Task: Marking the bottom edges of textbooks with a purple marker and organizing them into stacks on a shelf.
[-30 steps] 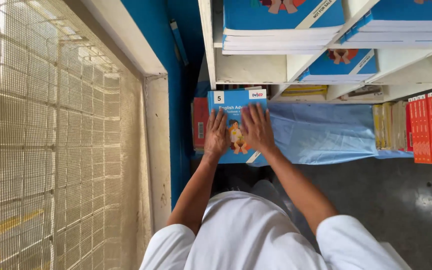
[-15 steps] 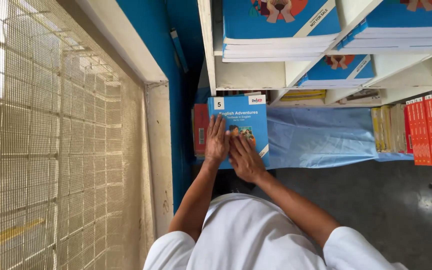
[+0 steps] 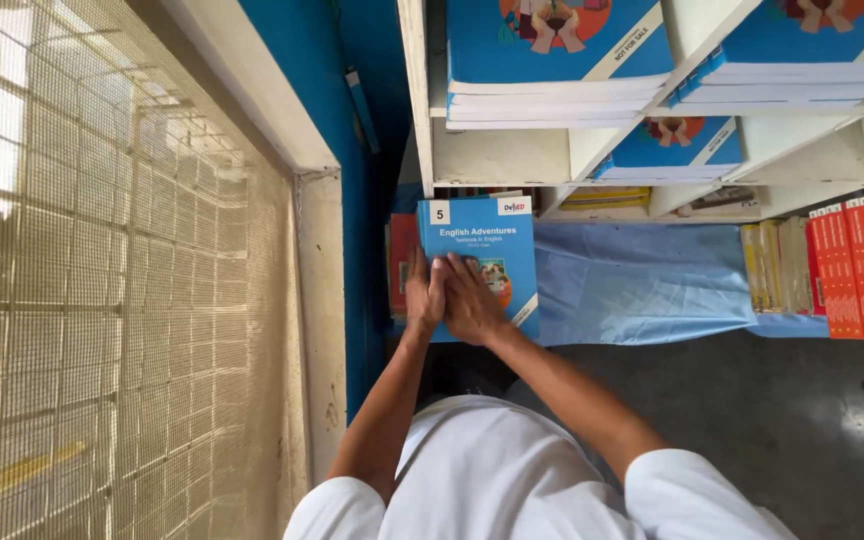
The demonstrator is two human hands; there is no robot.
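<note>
Book [image 3: 480,235] lies flat on the blue sheet [image 3: 642,285]; left hand [image 3: 424,295] and right hand [image 3: 472,300] press open palms on its cover, gripping nothing.

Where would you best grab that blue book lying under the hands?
Probably by the long right edge of the blue book, coming in from the right: it lies flat on the blue sheet, that side is free, red books crowd its left, and the left hand and right hand cover the near end.
</note>
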